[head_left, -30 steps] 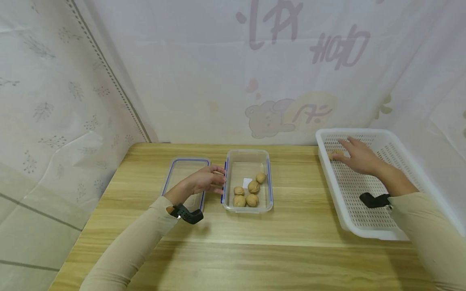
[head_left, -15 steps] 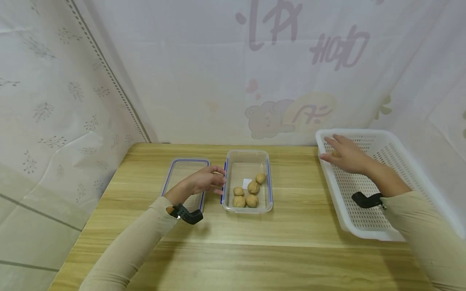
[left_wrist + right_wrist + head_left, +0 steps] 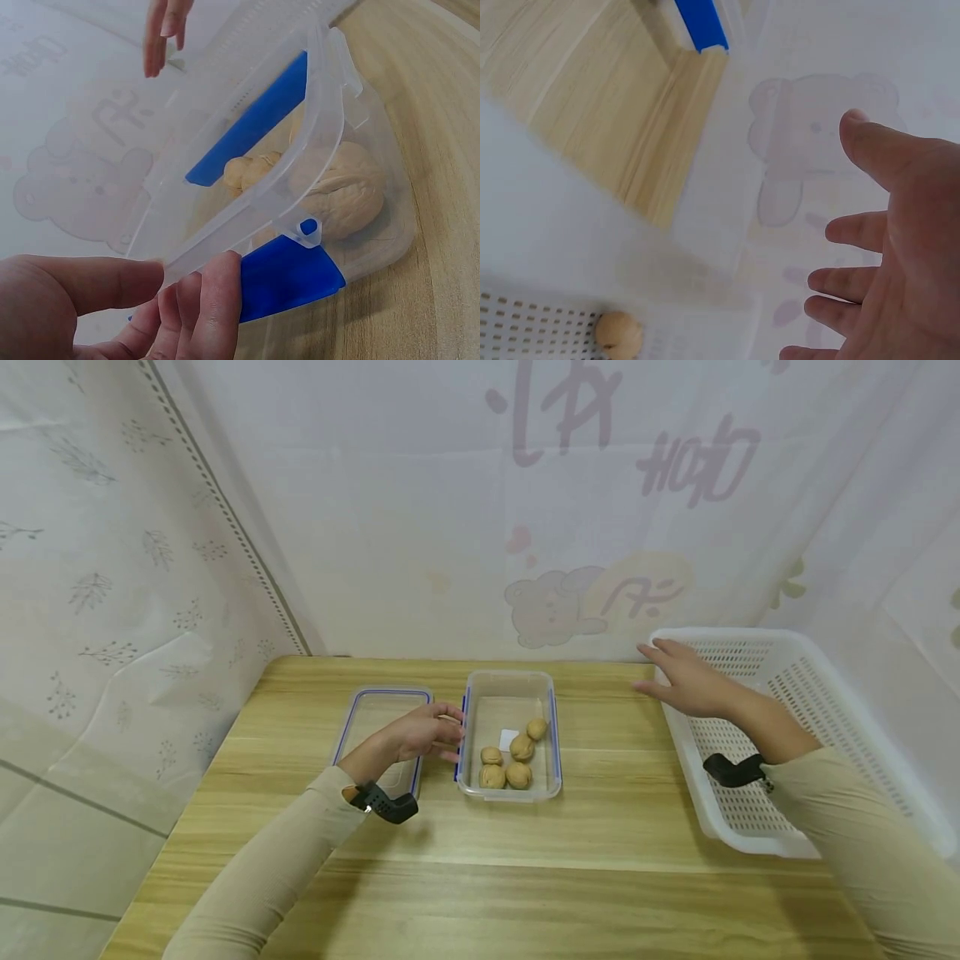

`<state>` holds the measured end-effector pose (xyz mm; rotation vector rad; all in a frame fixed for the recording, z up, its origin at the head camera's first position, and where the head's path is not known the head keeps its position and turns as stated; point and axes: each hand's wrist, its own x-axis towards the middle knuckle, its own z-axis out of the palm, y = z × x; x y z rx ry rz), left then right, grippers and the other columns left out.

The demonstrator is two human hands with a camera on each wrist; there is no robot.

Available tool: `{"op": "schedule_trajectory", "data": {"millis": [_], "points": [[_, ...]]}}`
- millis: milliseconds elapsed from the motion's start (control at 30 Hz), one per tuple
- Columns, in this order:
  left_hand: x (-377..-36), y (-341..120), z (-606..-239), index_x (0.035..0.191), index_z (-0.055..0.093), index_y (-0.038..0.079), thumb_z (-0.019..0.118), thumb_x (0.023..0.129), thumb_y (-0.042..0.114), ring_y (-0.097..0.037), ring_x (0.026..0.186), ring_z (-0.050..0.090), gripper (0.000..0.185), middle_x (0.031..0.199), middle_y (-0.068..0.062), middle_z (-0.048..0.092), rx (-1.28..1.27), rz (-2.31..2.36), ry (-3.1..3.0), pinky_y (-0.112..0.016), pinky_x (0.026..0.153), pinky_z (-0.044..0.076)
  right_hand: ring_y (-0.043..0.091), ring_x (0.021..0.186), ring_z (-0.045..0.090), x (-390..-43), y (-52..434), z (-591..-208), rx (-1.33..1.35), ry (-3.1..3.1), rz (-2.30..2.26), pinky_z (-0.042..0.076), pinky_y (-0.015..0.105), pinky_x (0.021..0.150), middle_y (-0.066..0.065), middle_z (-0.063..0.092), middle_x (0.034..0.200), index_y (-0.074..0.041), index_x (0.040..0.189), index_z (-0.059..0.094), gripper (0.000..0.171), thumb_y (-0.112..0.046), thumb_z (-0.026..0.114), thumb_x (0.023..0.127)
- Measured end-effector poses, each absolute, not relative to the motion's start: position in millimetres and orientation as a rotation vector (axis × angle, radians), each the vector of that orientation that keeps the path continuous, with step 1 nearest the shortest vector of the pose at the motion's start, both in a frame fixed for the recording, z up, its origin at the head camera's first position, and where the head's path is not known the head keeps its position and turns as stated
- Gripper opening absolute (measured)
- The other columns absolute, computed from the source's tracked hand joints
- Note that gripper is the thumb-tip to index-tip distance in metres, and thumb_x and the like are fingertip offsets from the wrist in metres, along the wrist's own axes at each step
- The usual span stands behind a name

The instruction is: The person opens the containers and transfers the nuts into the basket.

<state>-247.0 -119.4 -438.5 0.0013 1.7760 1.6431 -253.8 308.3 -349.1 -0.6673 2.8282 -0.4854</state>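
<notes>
My left hand [image 3: 422, 732] rests its fingertips against the left side of a clear plastic container [image 3: 480, 693], at the unfastened blue latch [image 3: 289, 277]. In the left wrist view its thumb and fingers lie at the outer wall and do not curl round it. Several walnuts [image 3: 519, 774] lie in the near part of the container. Over the left rim of a white perforated basket [image 3: 723, 839], my right hand [image 3: 693, 682] hovers with its fingers spread and nothing held. A walnut [image 3: 619, 335] in the basket shows in the right wrist view; in the head view the hand hides it.
A clear lid with a blue seal [image 3: 358, 714] lies on the wooden table [image 3: 480, 877], left of the container and partly under the left hand. A printed cloth [image 3: 420, 527] hangs behind the table's back edge. A small white square [image 3: 508, 739] lies inside the container.
My right hand has moved left from inside the basket to above its left rim, and the walnut there has gone out of sight in the head view. The left hand has stayed put.
</notes>
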Motion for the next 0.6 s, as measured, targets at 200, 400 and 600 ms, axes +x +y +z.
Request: {"op": "schedule_trajectory", "data": {"millis": [200,400,600], "points": [[-246,-119,-438,0.138,0.038,-0.009,0.053,0.101,-0.003,-0.02,0.091,0.057,0.04,0.103,-0.012,0.052,0.013,1.649,1.776,-0.038,0.084,0.064,0.059,0.145,0.014,-256,292,-349,-0.692,2.793,-0.507,0.016,0.074,0.117,0.041,0.017,0.157,0.009,0.155,0.027,0.072,-0.035,0.056,0.106],[-246,-119,-438,0.136,0.038,-0.008,0.052,0.101,-0.004,-0.019,0.089,0.057,0.038,0.102,-0.011,0.053,0.017,1.652,1.768,-0.038,0.084,0.064,0.055,0.147,0.012,-255,277,-349,-0.703,2.757,-0.503,0.016,0.072,0.119,0.038,0.015,0.16,0.006,0.157,0.026,0.074,-0.039,0.054,0.106],[-246,-119,-438,0.136,0.038,-0.008,0.052,0.101,-0.004,-0.019,0.089,0.057,0.038,0.101,-0.011,0.053,0.019,1.657,1.769,-0.038,0.082,0.065,0.052,0.149,0.01,-257,260,-351,-0.73,2.716,-0.505,0.016,0.07,0.12,0.034,0.012,0.162,0.002,0.159,0.022,0.074,-0.038,0.054,0.106]]}}
